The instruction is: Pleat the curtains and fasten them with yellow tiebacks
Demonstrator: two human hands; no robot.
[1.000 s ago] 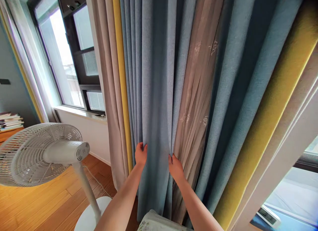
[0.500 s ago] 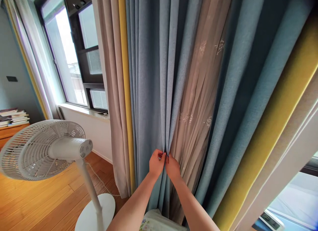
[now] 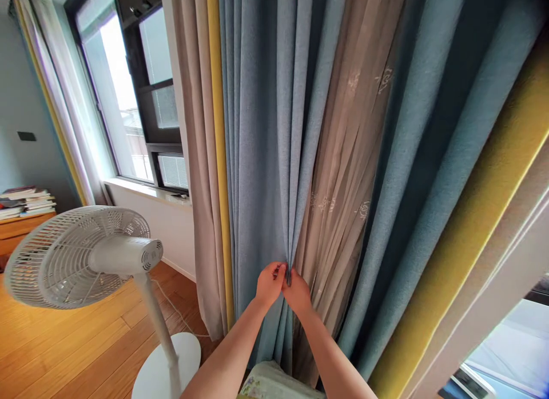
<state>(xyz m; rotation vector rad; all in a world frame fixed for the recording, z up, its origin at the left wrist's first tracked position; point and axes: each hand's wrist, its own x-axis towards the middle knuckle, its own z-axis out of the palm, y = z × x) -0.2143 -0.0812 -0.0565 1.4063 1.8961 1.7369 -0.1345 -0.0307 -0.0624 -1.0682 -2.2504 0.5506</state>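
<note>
Several books (image 3: 26, 200) lie stacked on a wooden cabinet (image 3: 21, 226) against the far wall. A white pedestal fan (image 3: 81, 256) stands on the honey-toned wooden floor (image 3: 86, 342), left of the curtains and near a window (image 3: 115, 90). The blue curtain (image 3: 261, 159) hangs in long folds just beside a sheer embroidered curtain (image 3: 347, 159). The left hand (image 3: 270, 284) and right hand (image 3: 298, 293) are both closed, pinching the blue curtain's edge together low down at one fold.
</note>
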